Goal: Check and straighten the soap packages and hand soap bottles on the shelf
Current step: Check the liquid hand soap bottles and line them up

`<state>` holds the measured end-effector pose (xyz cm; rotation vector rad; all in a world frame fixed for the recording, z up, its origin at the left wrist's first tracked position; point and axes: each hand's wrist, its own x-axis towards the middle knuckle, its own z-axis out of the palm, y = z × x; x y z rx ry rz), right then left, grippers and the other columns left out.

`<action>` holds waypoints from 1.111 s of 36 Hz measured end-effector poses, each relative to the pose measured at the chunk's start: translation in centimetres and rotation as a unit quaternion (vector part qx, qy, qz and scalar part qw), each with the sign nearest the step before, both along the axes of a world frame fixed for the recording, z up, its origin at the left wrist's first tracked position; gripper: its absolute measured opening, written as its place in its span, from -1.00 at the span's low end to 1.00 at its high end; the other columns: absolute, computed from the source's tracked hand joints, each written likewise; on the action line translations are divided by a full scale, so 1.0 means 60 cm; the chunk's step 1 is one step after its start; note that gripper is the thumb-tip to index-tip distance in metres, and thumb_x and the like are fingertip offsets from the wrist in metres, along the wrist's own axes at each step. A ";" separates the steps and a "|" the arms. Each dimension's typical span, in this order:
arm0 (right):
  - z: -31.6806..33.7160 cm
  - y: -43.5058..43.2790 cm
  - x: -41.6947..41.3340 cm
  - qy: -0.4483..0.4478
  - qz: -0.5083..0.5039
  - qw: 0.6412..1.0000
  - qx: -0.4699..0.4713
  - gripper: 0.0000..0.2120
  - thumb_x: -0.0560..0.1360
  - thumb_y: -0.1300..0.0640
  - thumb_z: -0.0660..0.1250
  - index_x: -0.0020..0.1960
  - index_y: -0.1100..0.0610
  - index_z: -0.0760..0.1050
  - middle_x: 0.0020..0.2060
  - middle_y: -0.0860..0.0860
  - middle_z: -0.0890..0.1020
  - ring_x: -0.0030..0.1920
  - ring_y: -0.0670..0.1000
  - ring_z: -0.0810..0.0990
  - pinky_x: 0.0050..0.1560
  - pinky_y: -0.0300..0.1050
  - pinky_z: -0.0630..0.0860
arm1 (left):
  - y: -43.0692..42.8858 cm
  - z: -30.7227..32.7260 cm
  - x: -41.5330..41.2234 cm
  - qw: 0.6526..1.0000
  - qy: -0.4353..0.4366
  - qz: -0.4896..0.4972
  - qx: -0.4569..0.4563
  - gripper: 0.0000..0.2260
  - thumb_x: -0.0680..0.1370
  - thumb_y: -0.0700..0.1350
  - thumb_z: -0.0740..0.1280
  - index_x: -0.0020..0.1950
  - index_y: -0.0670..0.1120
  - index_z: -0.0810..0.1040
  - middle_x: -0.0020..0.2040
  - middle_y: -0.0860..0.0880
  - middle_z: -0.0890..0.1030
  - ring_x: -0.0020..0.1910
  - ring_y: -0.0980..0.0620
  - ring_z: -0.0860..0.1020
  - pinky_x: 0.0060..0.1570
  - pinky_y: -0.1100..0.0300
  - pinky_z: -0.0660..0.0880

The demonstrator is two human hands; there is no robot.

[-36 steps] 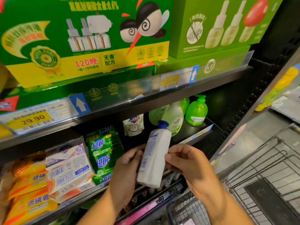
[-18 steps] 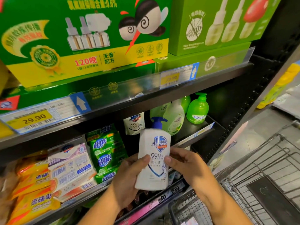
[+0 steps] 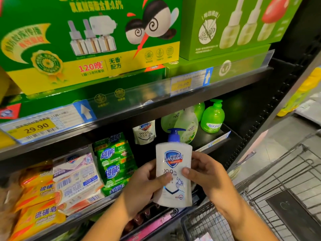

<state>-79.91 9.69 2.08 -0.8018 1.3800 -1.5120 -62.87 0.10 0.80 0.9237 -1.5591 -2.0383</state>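
Observation:
A white Safeguard hand soap bottle (image 3: 173, 160) with a blue pump is held upright in front of the middle shelf, its label facing me. My left hand (image 3: 144, 186) grips its left side with the thumb across the label. My right hand (image 3: 206, 176) holds its right side, thumb on the front. Behind it on the shelf stand a white refill pouch (image 3: 144, 132), a pale green pump bottle (image 3: 188, 126) and a bright green pump bottle (image 3: 212, 117). Green soap packages (image 3: 114, 162), white soap packs (image 3: 78, 178) and yellow sulfur soap packs (image 3: 40, 202) lie to the left.
Large green mosquito-repellent boxes (image 3: 90, 40) fill the upper shelf, above a price rail (image 3: 36, 126) reading 29.90. A wire shopping cart (image 3: 271, 197) stands at the lower right. A lower shelf (image 3: 156, 221) sits beneath my hands.
The bottle has been turned from side-on, barcode showing, to label-front and upright. Both hands have shifted their grip, thumbs now on the front.

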 end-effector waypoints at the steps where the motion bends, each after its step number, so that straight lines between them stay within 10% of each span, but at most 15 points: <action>1: 0.001 0.003 0.000 0.007 0.011 1.000 -0.006 -0.58 0.39 0.26 0.49 0.23 0.22 0.55 0.01 0.21 0.70 0.04 0.22 0.68 -0.02 0.00 0.65 | -0.006 0.002 0.002 1.000 0.003 -0.004 -0.016 -0.52 0.36 -0.04 0.53 0.26 -0.07 0.54 0.10 -0.09 0.70 0.09 -0.11 0.67 0.01 0.05 0.60; 7: 0.015 0.013 -0.008 0.121 0.042 0.991 -0.047 -0.54 0.32 0.22 0.51 0.21 0.06 0.57 0.04 0.05 0.72 0.07 0.06 0.69 0.05 -0.04 0.64 | -0.023 0.017 0.011 0.990 0.026 0.001 -0.139 -0.37 0.17 -0.20 0.64 0.19 0.06 0.54 0.09 0.04 0.69 0.08 0.07 0.65 -0.02 0.20 0.58; 14: 0.000 0.021 -0.032 0.357 0.047 0.927 -0.103 -0.35 0.33 0.44 0.55 0.24 -0.14 0.59 0.16 -0.19 0.66 0.23 -0.08 0.62 0.18 -0.14 0.57 | -0.011 0.023 0.023 0.957 0.063 0.015 -0.282 -0.58 0.16 0.14 0.66 -0.04 0.14 0.69 0.21 0.01 0.65 0.30 -0.03 0.55 0.16 -0.01 0.55; 18: 0.013 0.018 -0.032 0.289 0.048 0.954 -0.064 -0.44 0.28 0.16 0.64 0.19 -0.20 0.60 0.07 -0.12 0.71 0.12 -0.07 0.66 0.14 -0.11 0.58 | -0.013 0.030 0.025 0.964 0.028 0.004 -0.266 -0.41 0.21 -0.19 0.67 0.08 0.29 0.60 0.13 0.16 0.66 0.16 0.12 0.61 0.07 0.21 0.56; 22: 0.030 0.008 -0.033 0.125 0.072 0.988 -0.057 -0.51 0.29 0.22 0.62 0.19 0.05 0.61 0.03 0.11 0.72 0.05 0.11 0.70 0.01 -0.04 0.64 | -0.010 0.051 0.019 0.986 0.033 0.000 -0.162 -0.35 0.21 -0.48 0.55 0.20 -0.05 0.53 0.03 0.09 0.70 0.01 0.13 0.67 -0.11 0.30 0.57; 26: 0.025 -0.009 -0.020 0.010 0.069 0.997 -0.011 -0.57 0.35 0.09 0.54 0.20 0.15 0.62 0.05 0.22 0.70 0.05 0.27 0.68 0.13 0.24 0.59 | -0.008 0.054 0.001 0.999 0.011 0.026 -0.043 -0.40 0.27 -0.21 0.62 0.26 -0.09 0.52 0.05 -0.07 0.71 0.04 -0.07 0.68 -0.07 0.06 0.61; 29: 0.010 -0.014 -0.007 -0.059 0.045 0.994 0.081 -0.53 0.32 -0.01 0.59 0.07 0.29 0.65 -0.06 0.30 0.69 -0.24 0.21 0.67 -0.25 0.02 0.65 | -0.004 0.050 -0.012 0.991 -0.039 0.019 0.129 -0.50 0.35 0.01 0.54 0.24 -0.12 0.59 0.08 -0.16 0.70 0.08 -0.17 0.67 0.20 -0.14 0.53; 32: -0.010 -0.012 -0.002 -0.087 0.044 0.986 0.139 -0.51 0.27 -0.09 0.62 -0.01 0.29 0.69 -0.02 0.43 0.64 -0.12 0.39 0.63 -0.05 0.09 0.54 | 0.001 0.047 -0.015 0.970 -0.098 -0.018 0.220 -0.57 0.45 0.13 0.44 0.21 -0.10 0.64 0.11 -0.17 0.68 0.13 -0.18 0.64 0.09 -0.09 0.57; 36: -0.023 -0.005 -0.008 -0.091 0.072 0.980 0.160 -0.78 0.60 0.17 0.32 0.05 0.35 0.58 -0.41 0.08 0.66 -0.51 -0.06 0.58 -0.51 -0.24 0.51 | 0.002 0.029 -0.016 0.976 -0.116 0.003 0.183 -0.64 0.46 -0.03 0.47 0.21 -0.12 0.59 0.04 -0.14 0.71 0.00 -0.11 0.69 0.00 -0.04 0.62; 40: -0.040 -0.009 -0.013 -0.132 0.096 0.979 0.118 -0.78 0.58 0.28 0.30 0.20 0.26 0.59 0.03 0.25 0.70 0.00 0.22 0.68 -0.05 0.07 0.66 | -0.002 0.027 -0.020 0.983 -0.177 0.015 -0.037 -0.57 0.37 -0.01 0.58 0.15 0.01 0.50 0.05 0.03 0.70 -0.14 0.16 0.68 -0.21 0.19 0.61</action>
